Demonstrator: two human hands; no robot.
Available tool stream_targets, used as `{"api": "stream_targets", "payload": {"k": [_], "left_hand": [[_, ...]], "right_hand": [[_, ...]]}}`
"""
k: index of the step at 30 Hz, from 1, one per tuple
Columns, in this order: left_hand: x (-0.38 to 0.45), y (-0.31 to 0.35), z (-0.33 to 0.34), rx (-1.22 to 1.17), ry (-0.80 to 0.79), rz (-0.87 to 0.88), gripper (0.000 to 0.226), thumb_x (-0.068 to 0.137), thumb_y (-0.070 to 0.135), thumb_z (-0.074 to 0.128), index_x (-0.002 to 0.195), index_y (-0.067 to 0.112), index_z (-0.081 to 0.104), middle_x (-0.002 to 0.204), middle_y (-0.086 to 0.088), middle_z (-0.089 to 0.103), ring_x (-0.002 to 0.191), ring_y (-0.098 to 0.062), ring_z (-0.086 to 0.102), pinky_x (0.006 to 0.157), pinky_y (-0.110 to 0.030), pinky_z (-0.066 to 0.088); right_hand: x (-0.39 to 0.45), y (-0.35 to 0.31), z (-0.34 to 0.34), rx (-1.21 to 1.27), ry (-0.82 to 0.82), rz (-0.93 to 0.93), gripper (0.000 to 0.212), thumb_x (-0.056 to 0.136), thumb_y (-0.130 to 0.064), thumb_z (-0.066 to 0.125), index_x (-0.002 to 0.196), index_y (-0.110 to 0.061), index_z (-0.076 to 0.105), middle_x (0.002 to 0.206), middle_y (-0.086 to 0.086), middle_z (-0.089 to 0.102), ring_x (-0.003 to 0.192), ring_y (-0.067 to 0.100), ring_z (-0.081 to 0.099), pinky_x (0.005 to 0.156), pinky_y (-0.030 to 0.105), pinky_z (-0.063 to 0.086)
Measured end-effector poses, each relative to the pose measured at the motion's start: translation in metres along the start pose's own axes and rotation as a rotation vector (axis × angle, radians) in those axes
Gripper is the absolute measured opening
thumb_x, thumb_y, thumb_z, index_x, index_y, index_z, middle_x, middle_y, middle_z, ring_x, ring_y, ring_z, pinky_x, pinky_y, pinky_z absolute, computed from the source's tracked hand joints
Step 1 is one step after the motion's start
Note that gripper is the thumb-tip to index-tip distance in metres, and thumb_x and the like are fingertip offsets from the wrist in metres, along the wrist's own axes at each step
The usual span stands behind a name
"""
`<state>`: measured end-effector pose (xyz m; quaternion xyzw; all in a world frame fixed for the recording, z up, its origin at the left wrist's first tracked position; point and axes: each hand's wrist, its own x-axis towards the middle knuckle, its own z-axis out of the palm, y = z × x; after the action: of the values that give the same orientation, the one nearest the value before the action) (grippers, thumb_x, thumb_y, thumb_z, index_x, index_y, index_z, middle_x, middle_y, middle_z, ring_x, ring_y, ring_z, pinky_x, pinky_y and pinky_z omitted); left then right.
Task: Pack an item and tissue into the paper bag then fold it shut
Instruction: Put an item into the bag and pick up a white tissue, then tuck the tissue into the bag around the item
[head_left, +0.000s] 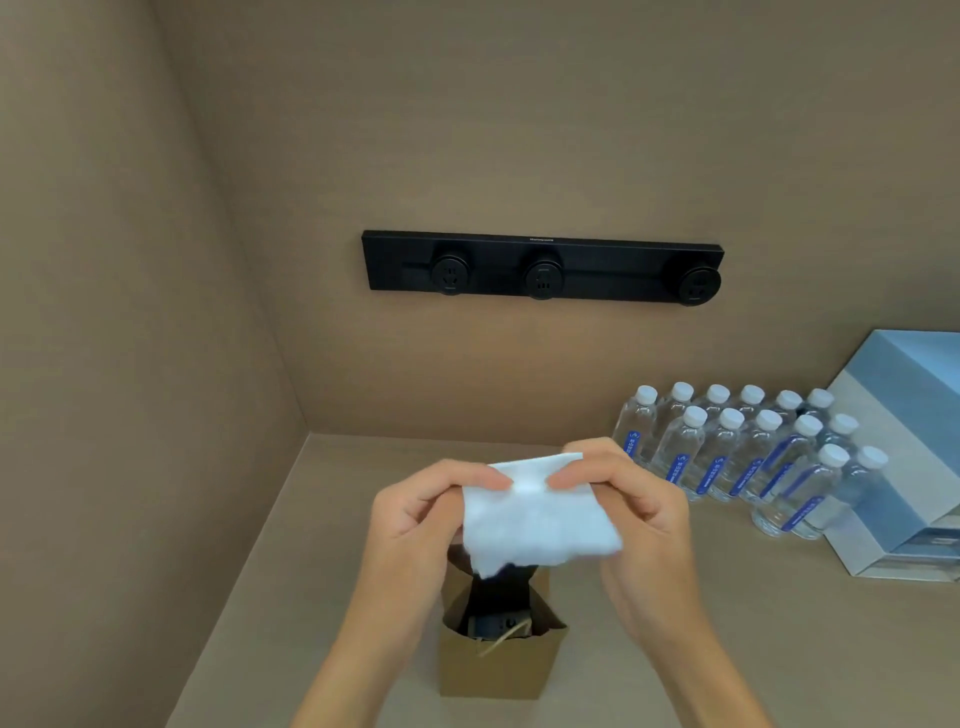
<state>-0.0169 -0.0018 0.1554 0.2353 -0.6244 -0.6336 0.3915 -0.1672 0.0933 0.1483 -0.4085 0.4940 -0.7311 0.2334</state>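
Observation:
A white tissue (535, 514) hangs between both hands, just above an upright brown paper bag (496, 670) whose mouth is open. My left hand (421, 525) pinches the tissue's upper left edge and my right hand (639, 514) pinches its upper right edge. Inside the bag a dark item (491, 623) shows, partly hidden by the tissue and the bag's walls. A twisted paper handle lies over the bag's front rim.
The bag stands on a beige counter (727, 649) in a corner. Several water bottles (748, 457) stand at the right, beside a blue and white box (904, 457). A black socket strip (543, 267) is fixed to the back wall.

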Motion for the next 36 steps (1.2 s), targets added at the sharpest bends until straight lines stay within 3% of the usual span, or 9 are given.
{"api": "stream_targets", "payload": {"k": [4, 9, 12, 16, 19, 23, 27, 31, 36], "left_hand": [[-0.001, 0.004, -0.008, -0.024, -0.040, 0.046, 0.027, 0.084, 0.020, 0.050, 0.093, 0.009, 0.072, 0.091, -0.015, 0.074, 0.077, -0.033, 0.065, 0.064, -0.032, 0.052], [0.004, 0.005, -0.005, 0.159, -0.094, -0.030, 0.020, 0.075, 0.028, 0.073, 0.095, 0.032, 0.068, 0.076, -0.002, 0.076, 0.066, -0.010, 0.062, 0.058, -0.017, 0.049], [0.002, -0.001, -0.002, 0.173, -0.035, -0.090, 0.009, 0.077, 0.029, 0.072, 0.077, 0.021, 0.076, 0.067, -0.001, 0.075, 0.059, -0.008, 0.062, 0.052, -0.014, 0.044], [-0.006, -0.016, 0.004, -0.025, 0.096, -0.191, 0.010, 0.085, 0.018, 0.073, 0.076, 0.012, 0.077, 0.070, -0.008, 0.078, 0.057, -0.011, 0.067, 0.047, -0.014, 0.045], [-0.010, -0.034, 0.003, 0.001, 0.121, -0.242, 0.012, 0.087, 0.016, 0.070, 0.077, 0.013, 0.076, 0.070, -0.008, 0.077, 0.058, -0.012, 0.067, 0.049, -0.017, 0.047], [-0.022, -0.073, -0.011, 0.484, 0.254, -0.214, 0.020, 0.087, 0.020, 0.063, 0.069, 0.029, 0.068, 0.069, 0.006, 0.067, 0.057, -0.002, 0.056, 0.052, -0.012, 0.042], [-0.025, -0.099, -0.012, 0.712, -0.077, -0.341, 0.014, 0.082, 0.028, 0.056, 0.084, 0.041, 0.052, 0.097, 0.009, 0.040, 0.071, 0.001, 0.052, 0.054, -0.016, 0.038], [-0.022, -0.115, -0.008, 0.792, -0.135, -0.369, 0.047, 0.079, 0.000, 0.039, 0.100, 0.039, 0.053, 0.095, 0.008, 0.033, 0.075, -0.007, 0.052, 0.058, -0.018, 0.042], [-0.028, -0.115, -0.018, 0.881, 0.026, -0.462, 0.021, 0.075, 0.002, 0.045, 0.081, 0.021, 0.053, 0.096, 0.004, 0.041, 0.070, -0.004, 0.045, 0.059, -0.027, 0.036]], "right_hand": [[-0.001, -0.007, -0.002, -0.069, -0.031, -0.016, 0.018, 0.083, -0.015, 0.054, 0.079, -0.007, 0.070, 0.091, 0.003, 0.064, 0.085, 0.019, 0.058, 0.069, 0.024, 0.043], [0.001, -0.012, 0.006, -0.184, -0.057, 0.032, 0.026, 0.079, -0.002, 0.064, 0.091, -0.025, 0.063, 0.084, -0.003, 0.069, 0.077, 0.017, 0.066, 0.063, 0.026, 0.051], [0.003, -0.009, 0.002, -0.231, -0.070, 0.075, 0.040, 0.080, -0.009, 0.069, 0.110, -0.033, 0.062, 0.092, 0.003, 0.075, 0.085, 0.021, 0.070, 0.068, 0.027, 0.055], [-0.015, 0.014, 0.001, 0.323, -0.084, 0.496, 0.041, 0.085, -0.014, 0.071, 0.122, -0.003, 0.060, 0.120, 0.028, 0.066, 0.107, 0.040, 0.065, 0.088, 0.046, 0.054], [-0.034, 0.035, 0.006, 0.516, -0.055, 0.561, 0.036, 0.087, -0.009, 0.067, 0.119, 0.006, 0.063, 0.119, 0.028, 0.066, 0.106, 0.039, 0.066, 0.085, 0.041, 0.055], [-0.039, 0.046, 0.006, 0.176, 0.030, 0.593, 0.029, 0.083, -0.010, 0.066, 0.112, -0.012, 0.068, 0.108, 0.013, 0.075, 0.100, 0.029, 0.071, 0.075, 0.035, 0.059], [-0.036, 0.053, 0.010, -0.254, -0.148, 0.725, 0.032, 0.083, -0.008, 0.052, 0.107, -0.023, 0.066, 0.104, 0.008, 0.074, 0.092, 0.020, 0.070, 0.066, 0.023, 0.056], [-0.031, 0.062, 0.009, -0.468, -0.152, 0.855, 0.037, 0.091, -0.012, 0.046, 0.128, -0.019, 0.049, 0.124, 0.007, 0.058, 0.107, 0.022, 0.059, 0.078, 0.031, 0.053], [-0.026, 0.059, 0.000, -0.805, -0.331, 0.808, 0.020, 0.090, -0.006, 0.034, 0.088, -0.013, 0.053, 0.073, 0.003, 0.047, 0.064, 0.020, 0.040, 0.058, 0.030, 0.034]]}}
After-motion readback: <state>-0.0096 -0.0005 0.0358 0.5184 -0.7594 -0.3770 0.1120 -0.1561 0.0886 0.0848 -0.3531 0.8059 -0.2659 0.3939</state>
